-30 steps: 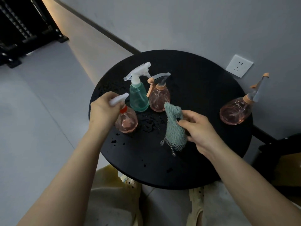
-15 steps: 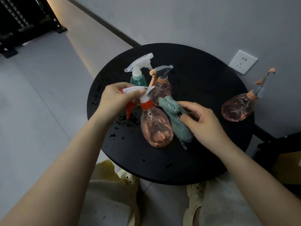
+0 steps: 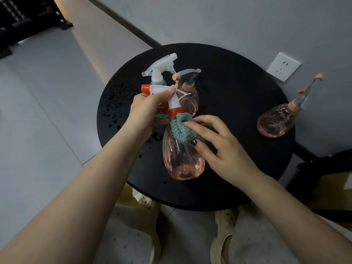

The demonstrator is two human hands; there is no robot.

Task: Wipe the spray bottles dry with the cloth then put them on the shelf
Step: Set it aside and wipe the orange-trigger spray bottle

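My left hand point(image 3: 147, 109) grips the white and red trigger head of a pink spray bottle point(image 3: 181, 161), lifted above the round black table point(image 3: 238, 178). My right hand point(image 3: 222, 147) holds a teal knitted cloth point(image 3: 182, 128) against the bottle's shoulder, just under the red collar. A green bottle with a white trigger point(image 3: 160, 71) stands behind my left hand, mostly hidden. A pink bottle with a grey trigger point(image 3: 188, 96) stands next to it. Another pink bottle point(image 3: 276, 121) stands at the table's right edge.
Water drops point(image 3: 114, 111) speckle the table's left side. A white wall socket point(image 3: 283, 66) sits on the grey wall behind. A dark shelf frame point(image 3: 22, 18) stands at the top left across the grey floor. Dark furniture point(image 3: 323, 178) is at the right.
My left hand has lifted the pink bottle off the table and brought it nearer to me. My right hand has moved the cloth onto the bottle's shoulder.
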